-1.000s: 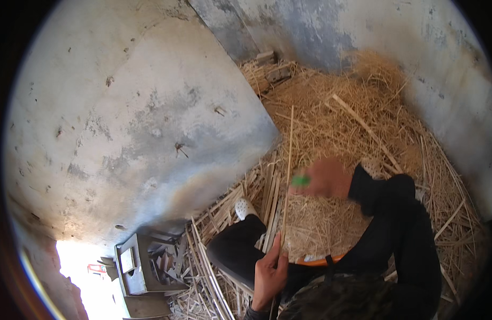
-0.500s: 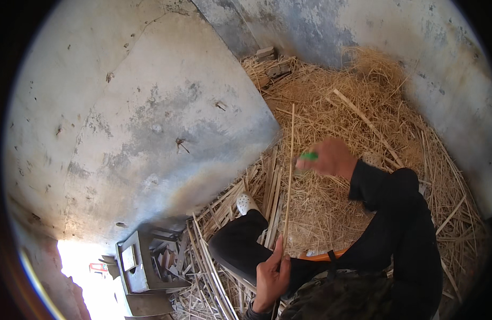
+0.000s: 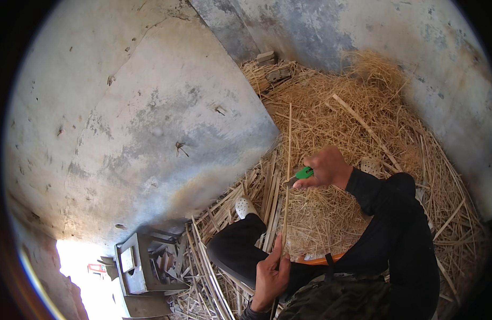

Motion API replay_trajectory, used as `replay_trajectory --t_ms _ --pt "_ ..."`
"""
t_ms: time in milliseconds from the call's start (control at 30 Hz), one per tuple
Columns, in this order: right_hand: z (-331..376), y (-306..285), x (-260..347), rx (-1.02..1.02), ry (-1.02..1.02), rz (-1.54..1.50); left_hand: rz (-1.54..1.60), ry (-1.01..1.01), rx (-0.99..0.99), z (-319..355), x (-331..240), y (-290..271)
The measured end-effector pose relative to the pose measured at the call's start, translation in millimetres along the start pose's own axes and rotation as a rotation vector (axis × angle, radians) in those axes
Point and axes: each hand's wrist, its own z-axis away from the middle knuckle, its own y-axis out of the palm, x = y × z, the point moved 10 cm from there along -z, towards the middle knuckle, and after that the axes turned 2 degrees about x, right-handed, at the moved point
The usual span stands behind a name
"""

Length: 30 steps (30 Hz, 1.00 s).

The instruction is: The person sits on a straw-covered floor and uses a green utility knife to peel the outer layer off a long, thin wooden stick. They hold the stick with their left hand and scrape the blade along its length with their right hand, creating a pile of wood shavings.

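Note:
A long thin bamboo strip (image 3: 288, 138) stands out in front of me, its lower end between the thumb and fingers of my left hand (image 3: 271, 277). Farther up, my right hand (image 3: 327, 168) grips a knife with a green handle (image 3: 304, 173). The dark blade (image 3: 293, 182) lies against the strip about midway along it, its edge partly hidden by my thumb. Below my left hand the strip's tail runs down past my sleeve.
Shavings (image 3: 331, 213) heap over the floor between my legs and up to the far wall (image 3: 320, 32). Split bamboo pieces (image 3: 272, 197) lie at left, near my white shoe (image 3: 245, 207). A thicker bamboo stick (image 3: 366, 128) rests on the heap. A grey metal frame (image 3: 141, 264) stands at lower left.
My right hand has come down and a little toward me with the knife, whose blade now meets the strip. The left hand keeps its hold in nearly the same place.

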Motion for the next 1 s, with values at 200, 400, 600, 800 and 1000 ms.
replay_trajectory --t_ms 200,400,600,800,1000 --pt "-1 1 -115 0.050 0.460 0.005 -0.056 0.020 0.023 9 2 6" --pt "14 15 10 0.138 0.096 -0.121 0.034 -0.161 0.041 17 9 4" --pt "25 -22 -230 -0.056 0.746 -0.165 0.018 -0.221 0.189 39 15 12" --pt "4 -11 -97 0.023 0.470 -0.318 0.943 -0.326 -0.001 10 64 8" --pt "20 41 15 0.280 0.210 -0.206 0.950 -0.325 0.063 -8 42 25"
